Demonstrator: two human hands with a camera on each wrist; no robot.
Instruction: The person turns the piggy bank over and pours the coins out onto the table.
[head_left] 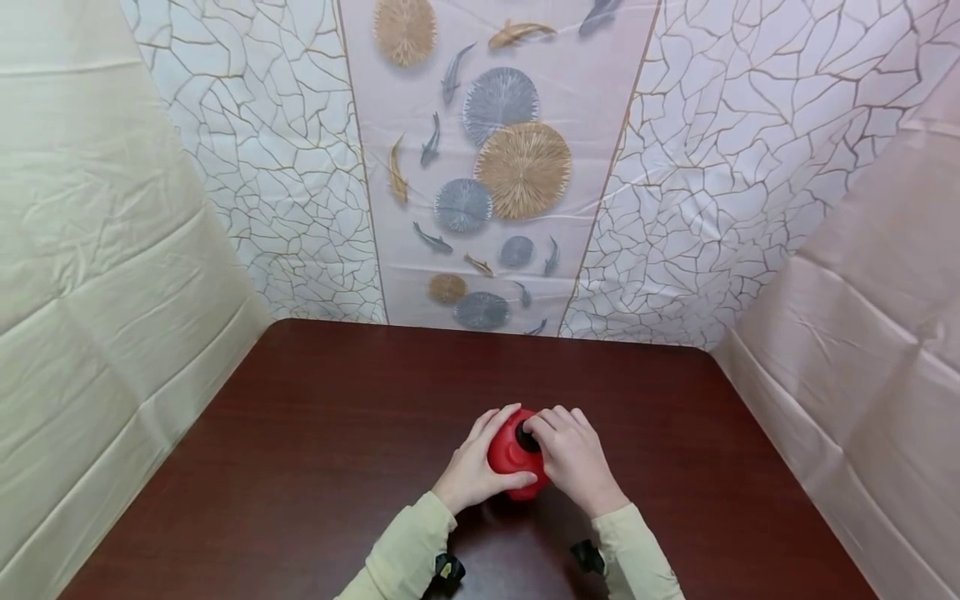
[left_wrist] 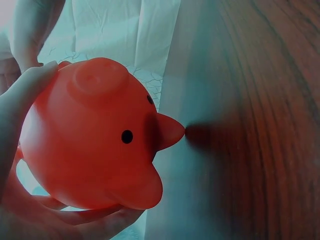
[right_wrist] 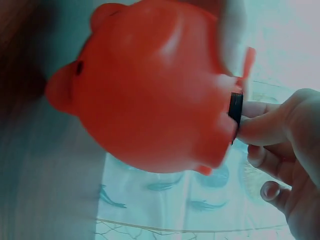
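Note:
A red piggy bank (head_left: 501, 454) is upside down above the front middle of the table, its ears pointing down. In the left wrist view, one ear (left_wrist: 170, 132) meets its dark reflection at the tabletop. My left hand (head_left: 477, 468) grips the round body from the left, thumb on the near side and fingers around the far side. At the underside, facing up, sits a round black plug (right_wrist: 235, 111). My right hand (head_left: 576, 458) pinches this plug between thumb and forefinger, its other fingers loosely curled. How far the plug sits in the hole cannot be told.
The dark brown table (head_left: 300, 417) spreads around both hands. A patterned cloth (head_left: 480, 167) hangs behind its far edge, with pale cloth walls (head_left: 112, 317) on either side. Dark wrist devices (head_left: 447, 573) sit under the sleeves.

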